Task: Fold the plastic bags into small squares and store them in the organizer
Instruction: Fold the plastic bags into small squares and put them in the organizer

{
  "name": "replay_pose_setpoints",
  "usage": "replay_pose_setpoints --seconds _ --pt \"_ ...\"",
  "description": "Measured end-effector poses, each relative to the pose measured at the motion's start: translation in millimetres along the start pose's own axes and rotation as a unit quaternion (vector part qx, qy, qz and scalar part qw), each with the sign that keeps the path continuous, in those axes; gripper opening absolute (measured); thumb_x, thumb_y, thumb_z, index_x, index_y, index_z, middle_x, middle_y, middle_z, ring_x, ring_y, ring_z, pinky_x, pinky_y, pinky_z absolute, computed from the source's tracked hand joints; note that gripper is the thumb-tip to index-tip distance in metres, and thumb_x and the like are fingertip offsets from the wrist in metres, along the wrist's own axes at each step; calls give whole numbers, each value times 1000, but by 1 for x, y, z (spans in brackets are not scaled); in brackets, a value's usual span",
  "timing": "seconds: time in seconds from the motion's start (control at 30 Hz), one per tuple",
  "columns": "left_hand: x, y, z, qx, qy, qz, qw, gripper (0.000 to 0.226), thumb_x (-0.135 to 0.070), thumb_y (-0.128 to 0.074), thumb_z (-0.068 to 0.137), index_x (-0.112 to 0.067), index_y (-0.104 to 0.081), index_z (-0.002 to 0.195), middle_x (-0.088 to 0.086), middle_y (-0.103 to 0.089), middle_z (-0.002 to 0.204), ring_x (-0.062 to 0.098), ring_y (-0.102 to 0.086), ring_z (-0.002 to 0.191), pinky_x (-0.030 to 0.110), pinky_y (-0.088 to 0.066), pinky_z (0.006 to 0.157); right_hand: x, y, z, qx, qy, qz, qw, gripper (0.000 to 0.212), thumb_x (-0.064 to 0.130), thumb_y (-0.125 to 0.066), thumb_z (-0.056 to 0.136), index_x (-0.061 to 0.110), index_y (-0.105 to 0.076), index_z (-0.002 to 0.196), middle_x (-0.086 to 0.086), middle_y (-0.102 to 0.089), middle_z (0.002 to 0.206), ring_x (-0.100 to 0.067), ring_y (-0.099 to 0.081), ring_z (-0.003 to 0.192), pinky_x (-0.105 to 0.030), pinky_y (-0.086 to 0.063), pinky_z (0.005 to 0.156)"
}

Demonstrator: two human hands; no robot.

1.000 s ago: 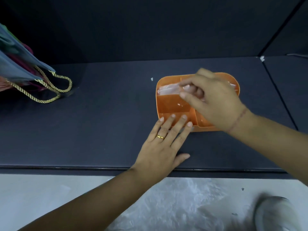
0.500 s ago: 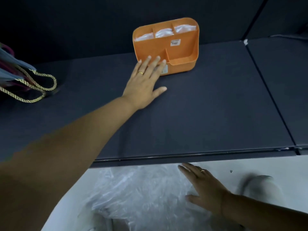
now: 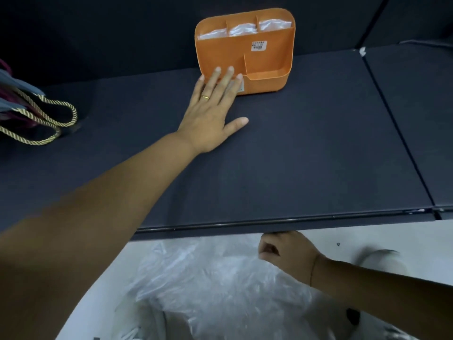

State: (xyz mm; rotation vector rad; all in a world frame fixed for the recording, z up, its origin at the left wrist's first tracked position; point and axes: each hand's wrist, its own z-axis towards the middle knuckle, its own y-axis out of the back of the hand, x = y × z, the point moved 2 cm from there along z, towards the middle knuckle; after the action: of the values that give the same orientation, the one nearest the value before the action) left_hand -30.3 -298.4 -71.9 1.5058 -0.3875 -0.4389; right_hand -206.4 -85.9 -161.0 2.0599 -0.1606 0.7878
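Observation:
An orange organizer point(image 3: 267, 57) stands at the back of the dark table point(image 3: 306, 155). Folded clear plastic bags point(image 3: 242, 28) fill its three rear compartments, while the front compartments look empty. My left hand point(image 3: 213, 111) lies flat on the table, fingers stretched out and touching the organizer's front left wall. Below the table's front edge, my right hand point(image 3: 286, 251) is curled into a loose fist on top of a heap of crumpled clear plastic bags point(image 3: 208, 285) on the floor, apparently pinching the plastic.
A gift bag with gold rope handles point(image 3: 29, 111) lies at the table's left edge. A second dark table panel point(image 3: 416, 119) adjoins on the right. A blurred white shoe point(image 3: 382, 261) is on the pale floor right of the heap.
My right hand left the organizer, dropped below the table edge onto the plastic heap, and its fingers went from flat to curled. My left hand stayed against the organizer.

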Motion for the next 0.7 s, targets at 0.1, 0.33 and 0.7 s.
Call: replay_pose_setpoints --seconds 0.1,0.33,0.7 --pt "-29 -7 -52 20 -13 -76 997 78 -64 -18 97 -18 3 157 3 9 165 19 15 150 36 15 120 12 7 -20 -28 -28 100 994 7 29 -63 92 27 -63 85 15 -60 81 -7 -56 78 -9 -42 75" --pt "-48 -37 -141 82 6 -53 995 81 -68 -5 95 -17 -10 158 1 -4 165 18 3 152 40 4 123 33 38 -48 -74 1 194 978 10 20 -76 81 29 -74 78 18 -69 76 -7 -63 78 -15 -49 73" --pt "-46 -38 -140 76 9 -84 994 78 -66 -4 96 -19 -12 157 1 -6 165 17 2 152 40 4 123 36 117 -42 -73 -12 491 868 64 55 -87 50 27 -74 105 2 -69 80 -8 -62 74 -15 -50 68"
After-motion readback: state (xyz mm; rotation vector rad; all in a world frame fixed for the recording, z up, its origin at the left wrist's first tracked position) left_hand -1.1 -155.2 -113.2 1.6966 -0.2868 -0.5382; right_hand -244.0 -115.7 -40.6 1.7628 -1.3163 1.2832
